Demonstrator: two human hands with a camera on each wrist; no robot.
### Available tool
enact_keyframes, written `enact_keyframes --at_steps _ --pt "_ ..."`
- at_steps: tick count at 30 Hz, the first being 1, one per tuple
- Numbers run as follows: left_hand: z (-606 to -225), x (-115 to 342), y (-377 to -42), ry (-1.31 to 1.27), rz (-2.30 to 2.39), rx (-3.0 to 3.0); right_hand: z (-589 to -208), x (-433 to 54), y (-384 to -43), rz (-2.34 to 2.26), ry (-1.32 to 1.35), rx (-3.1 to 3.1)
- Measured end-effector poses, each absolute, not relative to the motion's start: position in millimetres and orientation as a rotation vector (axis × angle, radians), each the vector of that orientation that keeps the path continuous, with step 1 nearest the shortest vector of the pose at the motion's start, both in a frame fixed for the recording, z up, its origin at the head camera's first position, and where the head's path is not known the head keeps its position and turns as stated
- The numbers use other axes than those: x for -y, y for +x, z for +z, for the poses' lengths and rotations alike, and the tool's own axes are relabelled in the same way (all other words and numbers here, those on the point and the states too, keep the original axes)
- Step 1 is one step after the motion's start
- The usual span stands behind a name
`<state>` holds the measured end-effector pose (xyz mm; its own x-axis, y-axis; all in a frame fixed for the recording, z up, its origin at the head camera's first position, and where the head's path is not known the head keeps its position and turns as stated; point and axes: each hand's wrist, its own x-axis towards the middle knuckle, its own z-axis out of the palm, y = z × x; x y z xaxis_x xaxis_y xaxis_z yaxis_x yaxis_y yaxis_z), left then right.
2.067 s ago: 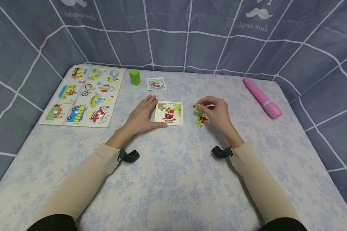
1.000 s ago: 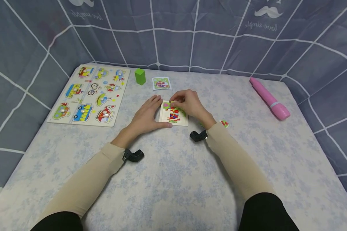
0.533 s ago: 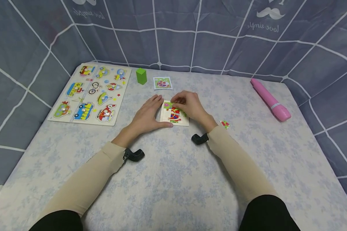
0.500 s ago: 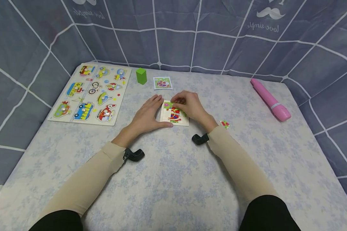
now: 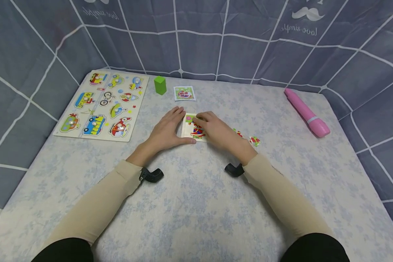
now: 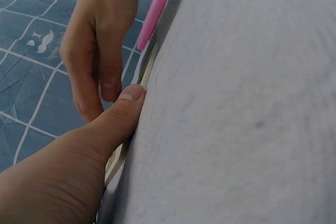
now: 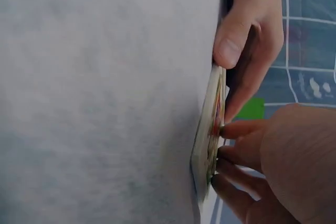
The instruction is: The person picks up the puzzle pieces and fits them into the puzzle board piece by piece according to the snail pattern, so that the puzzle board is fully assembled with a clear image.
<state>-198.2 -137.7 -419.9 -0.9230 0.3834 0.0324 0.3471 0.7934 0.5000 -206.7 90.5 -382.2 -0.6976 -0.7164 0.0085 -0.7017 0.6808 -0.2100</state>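
Note:
A small square jigsaw puzzle in a pale tray (image 5: 186, 131) lies flat mid-table, with green, red and blue printed pieces. My left hand (image 5: 162, 130) brackets its left side, fingers at the far corner and thumb along the near edge. In the left wrist view that thumb (image 6: 118, 114) lies against the tray's rim. My right hand (image 5: 222, 136) is over the puzzle's right half and hides it; in the right wrist view its extended fingertips (image 7: 223, 153) press on the pieces. Just right of that hand lie loose jigsaw pieces (image 5: 254, 141), one partly hidden behind the wrist.
A large vehicle peg puzzle board (image 5: 99, 105) lies at the back left. Beside it stand a green block (image 5: 160, 85) and a small picture card (image 5: 185, 93). A pink microphone-shaped toy (image 5: 306, 112) lies at the right. A grey gridded curtain (image 5: 199, 51) surrounds the table.
My right hand has gone from the loose pieces on the right to the tray with a jigsaw piece, then flattened its fingers over the right half. My left hand keeps its place at the tray.

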Motion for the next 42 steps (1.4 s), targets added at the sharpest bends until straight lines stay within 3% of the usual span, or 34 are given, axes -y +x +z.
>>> enact_keyframes --at_steps 36,42 --pt "-419 137 -196 0.597 0.809 -2.899 -393 -79 -197 -0.320 -1.096 -2.905" --pt "-416 135 -196 0.589 0.802 -2.896 -391 -82 -201 -0.530 -1.043 -2.856"
